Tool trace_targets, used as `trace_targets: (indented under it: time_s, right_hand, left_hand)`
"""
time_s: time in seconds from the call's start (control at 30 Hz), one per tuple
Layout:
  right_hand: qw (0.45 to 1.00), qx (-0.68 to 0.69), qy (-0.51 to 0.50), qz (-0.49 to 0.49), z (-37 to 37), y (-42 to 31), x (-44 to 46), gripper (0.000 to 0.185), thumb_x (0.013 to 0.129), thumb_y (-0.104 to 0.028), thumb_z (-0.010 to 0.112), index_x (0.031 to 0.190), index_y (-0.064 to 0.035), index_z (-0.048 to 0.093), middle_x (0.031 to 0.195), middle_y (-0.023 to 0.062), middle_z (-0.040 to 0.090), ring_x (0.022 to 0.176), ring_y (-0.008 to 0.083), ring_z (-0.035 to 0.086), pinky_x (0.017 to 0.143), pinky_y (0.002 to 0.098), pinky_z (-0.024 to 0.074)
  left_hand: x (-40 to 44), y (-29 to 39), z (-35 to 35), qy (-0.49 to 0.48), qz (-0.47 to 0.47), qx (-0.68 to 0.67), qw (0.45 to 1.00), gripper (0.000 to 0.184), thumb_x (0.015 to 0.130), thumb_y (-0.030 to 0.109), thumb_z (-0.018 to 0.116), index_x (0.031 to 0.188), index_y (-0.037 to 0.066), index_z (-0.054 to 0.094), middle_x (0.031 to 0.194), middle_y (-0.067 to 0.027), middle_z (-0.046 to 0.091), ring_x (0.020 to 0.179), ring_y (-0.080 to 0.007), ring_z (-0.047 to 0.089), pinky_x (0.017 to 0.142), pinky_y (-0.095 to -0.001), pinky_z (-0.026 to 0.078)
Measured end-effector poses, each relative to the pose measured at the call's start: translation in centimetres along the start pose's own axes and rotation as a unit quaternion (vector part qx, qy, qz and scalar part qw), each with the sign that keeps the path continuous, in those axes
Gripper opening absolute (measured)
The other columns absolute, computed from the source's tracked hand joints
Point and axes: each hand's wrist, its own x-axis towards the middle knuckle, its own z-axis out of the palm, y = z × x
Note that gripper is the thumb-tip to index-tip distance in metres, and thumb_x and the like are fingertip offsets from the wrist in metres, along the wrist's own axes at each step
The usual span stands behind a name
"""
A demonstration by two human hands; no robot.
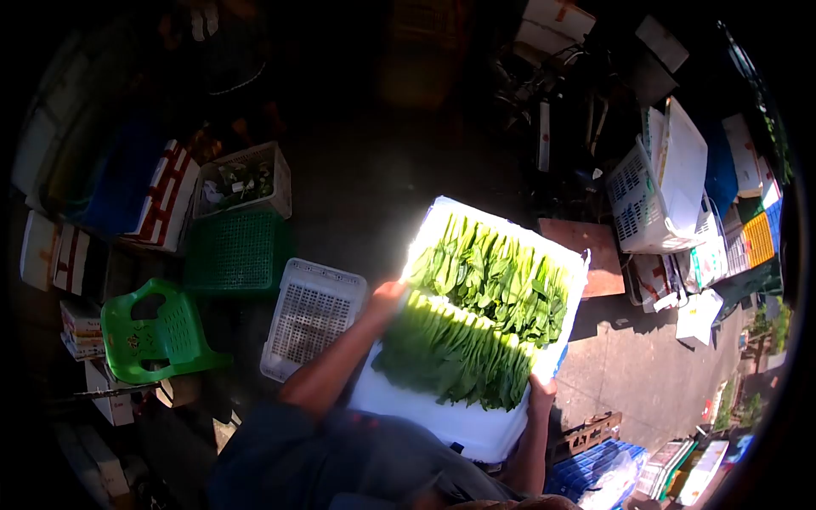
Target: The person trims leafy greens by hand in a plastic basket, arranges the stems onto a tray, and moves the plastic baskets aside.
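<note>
A white box point(435, 223), likely foam, is tilted in front of my body. Two rows of leafy green vegetables point(476, 310) with pale stems fill it, and strong sunlight washes out its far edge. My left hand point(389, 296) grips the left side of the box, and my right hand point(541, 391) is closed on the lower right side. Both sets of fingertips are partly hidden by the box. Under its near end shows another white surface point(408, 410); I cannot tell whether it is a second box.
A white plastic crate point(361, 287) lies on the floor at left, near a green crate point(234, 255) and a green plastic chair point(183, 331). White baskets point(637, 200) stand at right beside a brown board point(586, 255). Blue crates point(595, 467) are at lower right.
</note>
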Motion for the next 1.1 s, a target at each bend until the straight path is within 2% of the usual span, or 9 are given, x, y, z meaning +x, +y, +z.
trace_targets:
  time_s: [0.2,0.33,0.43,0.57,0.73,0.77,0.93,1.03,1.1]
  right_hand:
    - [0.998,-0.033,-0.060,0.000,6.1,-3.0,8.6,0.028,0.083,-0.012,0.067,0.105,0.0043,0.067,0.093,0.0074,0.070,0.082,0.0183,0.063,0.077,0.0349,0.0503]
    - [0.997,-0.054,-0.061,-0.012,12.6,-7.6,14.6,0.031,0.082,-0.012,0.068,0.107,0.0077,0.068,0.097,0.0106,0.072,0.087,0.0196,0.066,0.081,0.0350,0.0515]
    - [0.987,-0.102,-0.109,-0.055,17.2,-13.0,19.4,0.037,0.084,-0.011,0.065,0.114,0.0103,0.066,0.102,0.0147,0.073,0.090,0.0267,0.068,0.085,0.0375,0.0514]
    - [0.991,-0.043,-0.117,-0.053,23.1,-16.1,26.2,0.038,0.081,-0.012,0.067,0.113,0.0102,0.066,0.104,0.0153,0.072,0.094,0.0250,0.066,0.086,0.0378,0.0507]
    - [0.955,-0.274,-0.080,-0.074,31.9,-24.8,33.6,0.056,0.073,-0.024,0.077,0.110,0.0153,0.062,0.105,0.0206,0.069,0.097,0.0312,0.063,0.088,0.0404,0.0486]
    - [0.982,-0.104,-0.091,-0.131,34.2,-25.1,34.6,0.062,0.073,-0.025,0.076,0.116,0.0159,0.059,0.108,0.0222,0.067,0.098,0.0314,0.063,0.090,0.0418,0.0485]
    - [0.959,-0.144,-0.158,-0.188,44.9,-28.6,46.3,0.059,0.076,-0.020,0.074,0.122,0.0134,0.057,0.112,0.0187,0.067,0.097,0.0286,0.063,0.088,0.0397,0.0499]
    - [0.944,-0.177,-0.271,-0.062,51.8,-34.5,51.1,0.056,0.078,-0.017,0.074,0.124,0.0120,0.057,0.114,0.0177,0.067,0.099,0.0248,0.063,0.090,0.0382,0.0497]
    - [0.944,-0.164,-0.210,-0.192,57.2,-34.9,55.9,0.056,0.078,-0.017,0.076,0.125,0.0083,0.059,0.118,0.0209,0.066,0.105,0.0235,0.063,0.097,0.0390,0.0465]
  left_hand:
    - [3.5,2.4,-3.5,0.090,0.071,0.032,0.993,0.054,0.101,0.045,0.057,0.115,-0.007,0.066,0.097,-0.0106,0.069,0.085,-0.0143,0.063,0.075,-0.0306,0.051]
    - [5.3,8.3,-6.5,0.049,-0.024,-0.023,0.998,0.070,0.100,0.057,0.047,0.105,-0.010,0.068,0.093,-0.0271,0.071,0.089,-0.0377,0.069,0.081,-0.0497,0.050]
    - [10.8,10.5,-8.5,0.079,-0.022,0.122,0.989,0.056,0.105,0.046,0.045,0.117,-0.005,0.066,0.102,-0.0185,0.072,0.089,-0.0277,0.066,0.081,-0.0434,0.051]
    - [15.9,17.1,-10.1,0.168,0.032,0.143,0.975,0.062,0.106,0.051,0.038,0.130,-0.001,0.062,0.120,-0.0276,0.066,0.112,-0.0338,0.064,0.097,-0.0452,0.047]
    - [22.1,22.7,-14.6,0.158,-0.027,0.017,0.987,0.068,0.103,0.056,0.043,0.126,-0.004,0.063,0.124,-0.0298,0.065,0.117,-0.0402,0.062,0.102,-0.0458,0.045]
    - [24.5,22.1,-15.3,0.190,-0.012,0.012,0.982,0.069,0.101,0.058,0.047,0.124,-0.004,0.065,0.122,-0.0296,0.066,0.116,-0.0400,0.063,0.100,-0.0459,0.046]
    - [32.9,24.8,-19.7,0.268,0.007,-0.029,0.963,0.069,0.099,0.058,0.051,0.126,-0.004,0.064,0.123,-0.0296,0.065,0.120,-0.0398,0.061,0.099,-0.0445,0.047]
    - [37.4,27.5,-21.8,0.308,0.024,-0.070,0.949,0.068,0.100,0.058,0.050,0.128,-0.002,0.064,0.126,-0.0285,0.064,0.122,-0.0397,0.060,0.101,-0.0437,0.045]
    - [40.8,29.9,-22.7,0.328,0.009,-0.093,0.940,0.067,0.100,0.058,0.050,0.129,-0.001,0.064,0.128,-0.0273,0.064,0.123,-0.0396,0.060,0.103,-0.0437,0.044]
